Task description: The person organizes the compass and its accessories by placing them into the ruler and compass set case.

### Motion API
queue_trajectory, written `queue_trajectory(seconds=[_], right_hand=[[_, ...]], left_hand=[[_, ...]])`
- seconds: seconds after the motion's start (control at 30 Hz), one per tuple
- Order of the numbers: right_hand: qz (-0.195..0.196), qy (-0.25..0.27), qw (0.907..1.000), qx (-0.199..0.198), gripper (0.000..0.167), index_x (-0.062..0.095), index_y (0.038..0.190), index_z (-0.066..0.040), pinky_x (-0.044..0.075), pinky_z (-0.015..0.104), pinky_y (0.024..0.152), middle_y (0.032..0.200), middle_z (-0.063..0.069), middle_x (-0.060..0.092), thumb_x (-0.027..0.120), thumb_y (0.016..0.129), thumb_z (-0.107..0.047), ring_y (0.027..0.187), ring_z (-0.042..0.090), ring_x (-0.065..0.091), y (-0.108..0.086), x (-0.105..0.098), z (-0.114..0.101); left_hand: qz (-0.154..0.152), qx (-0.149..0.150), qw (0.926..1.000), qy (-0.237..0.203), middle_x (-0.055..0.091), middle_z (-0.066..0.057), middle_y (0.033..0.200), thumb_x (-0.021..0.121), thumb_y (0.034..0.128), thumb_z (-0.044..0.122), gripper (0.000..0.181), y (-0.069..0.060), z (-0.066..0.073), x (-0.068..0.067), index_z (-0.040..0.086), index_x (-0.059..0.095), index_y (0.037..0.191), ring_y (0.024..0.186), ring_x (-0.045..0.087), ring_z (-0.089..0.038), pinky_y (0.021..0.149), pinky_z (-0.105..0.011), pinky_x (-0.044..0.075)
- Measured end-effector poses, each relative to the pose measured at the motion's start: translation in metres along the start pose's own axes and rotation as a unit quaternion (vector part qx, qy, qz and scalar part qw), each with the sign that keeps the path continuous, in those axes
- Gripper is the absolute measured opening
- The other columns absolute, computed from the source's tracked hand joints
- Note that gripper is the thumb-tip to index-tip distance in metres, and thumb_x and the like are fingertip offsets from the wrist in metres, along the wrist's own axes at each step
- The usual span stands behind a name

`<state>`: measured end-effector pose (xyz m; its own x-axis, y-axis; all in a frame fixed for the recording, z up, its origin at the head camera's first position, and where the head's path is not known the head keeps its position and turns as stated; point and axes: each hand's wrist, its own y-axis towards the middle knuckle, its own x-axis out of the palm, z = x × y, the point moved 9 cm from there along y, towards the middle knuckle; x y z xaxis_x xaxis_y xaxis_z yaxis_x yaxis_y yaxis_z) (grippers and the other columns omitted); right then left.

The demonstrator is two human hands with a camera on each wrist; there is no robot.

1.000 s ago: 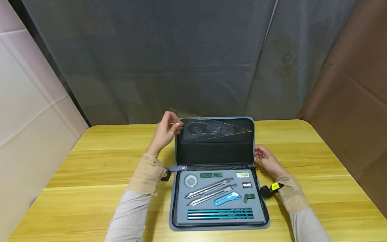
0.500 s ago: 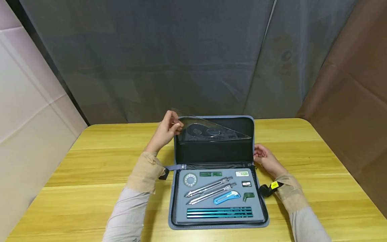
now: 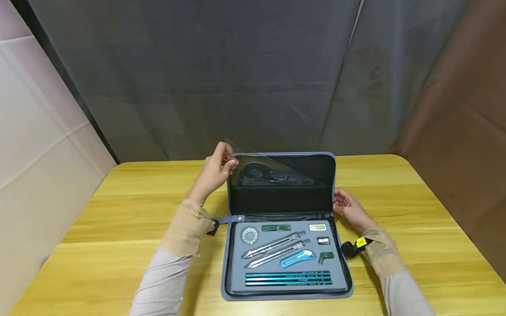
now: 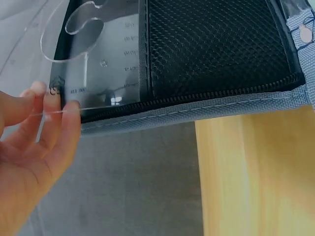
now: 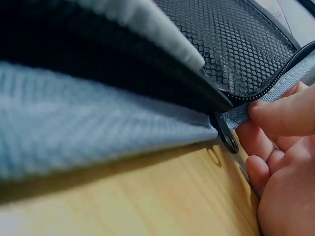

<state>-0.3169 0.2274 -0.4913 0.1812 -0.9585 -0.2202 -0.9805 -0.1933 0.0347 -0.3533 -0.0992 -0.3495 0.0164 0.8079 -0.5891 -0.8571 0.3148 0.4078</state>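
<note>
My left hand [image 3: 216, 169] pinches a corner of a clear plastic set square [image 4: 110, 54] with curved cut-outs. Its lower edge meets the top of the black mesh pocket [image 4: 211, 49] in the raised lid of a zippered drawing case [image 3: 225, 281]; whether any of it lies inside I cannot tell. With thumb and fingers, my right hand [image 5: 290, 162] holds the lid's blue-grey fabric edge, just beside the zipper pull [image 5: 226, 135]. Two metal compasses [image 3: 274, 245], a blue utility knife [image 3: 297, 259] and several green pencils [image 3: 288, 278] lie in the case's grey tray.
The tray also bears a white ring-shaped piece [image 3: 250, 236], an eraser [image 3: 317, 227], a sharpener [image 3: 323, 241] and small green pieces [image 3: 326, 256]. A yellow wooden table [image 3: 118, 245] carries the case. Behind it hangs a dark grey curtain [image 3: 221, 79].
The set square has tipped and sunk toward the pocket, its far point dropping to the pocket's top edge. My left hand has shifted only slightly; my right hand stays at the lid's edge.
</note>
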Motion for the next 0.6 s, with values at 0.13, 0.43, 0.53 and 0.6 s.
queue_trajectory(seconds=[0.13,0.43,0.53,0.6], right_hand=[[-0.006,-0.009,0.9999,-0.008,0.028,0.041,0.105,0.011,0.040,0.018,0.065,0.082,0.001,0.048,0.043,0.079,0.020,0.072,0.009,0.046,0.001,-0.002,-0.002],[-0.021,-0.010,0.9994,-0.026,0.029,0.044,0.102,0.006,0.040,0.017,0.064,0.081,-0.002,0.049,0.041,0.077,0.021,0.072,0.008,0.045,0.001,-0.005,-0.001],[-0.027,-0.014,0.9991,-0.030,0.030,0.045,0.101,0.003,0.040,0.017,0.065,0.081,-0.004,0.050,0.041,0.078,0.021,0.073,0.008,0.046,0.001,-0.006,-0.001],[-0.029,-0.014,0.9990,-0.032,0.030,0.046,0.102,0.001,0.040,0.017,0.065,0.082,-0.004,0.050,0.040,0.079,0.020,0.073,0.008,0.046,0.001,-0.007,-0.001]], left_hand=[[0.014,0.003,0.9998,0.016,0.062,-0.015,0.085,0.056,0.0863,-0.001,0.022,0.000,0.003,-0.001,0.002,0.039,0.100,0.071,0.061,-0.025,0.063,-0.034,0.053],[-0.027,-0.022,0.9982,-0.048,0.061,-0.019,0.087,0.051,0.0883,-0.003,0.019,0.003,-0.008,0.015,0.002,0.036,0.100,0.073,0.057,-0.026,0.062,-0.030,0.051],[-0.033,-0.029,0.9976,-0.053,0.061,-0.020,0.088,0.050,0.0884,-0.003,0.020,0.003,-0.010,0.019,0.002,0.037,0.101,0.074,0.058,-0.026,0.063,-0.030,0.053],[-0.031,-0.031,0.9978,-0.050,0.060,-0.019,0.087,0.052,0.0879,-0.003,0.020,0.004,-0.010,0.020,0.002,0.037,0.101,0.074,0.058,-0.025,0.062,-0.030,0.053]])
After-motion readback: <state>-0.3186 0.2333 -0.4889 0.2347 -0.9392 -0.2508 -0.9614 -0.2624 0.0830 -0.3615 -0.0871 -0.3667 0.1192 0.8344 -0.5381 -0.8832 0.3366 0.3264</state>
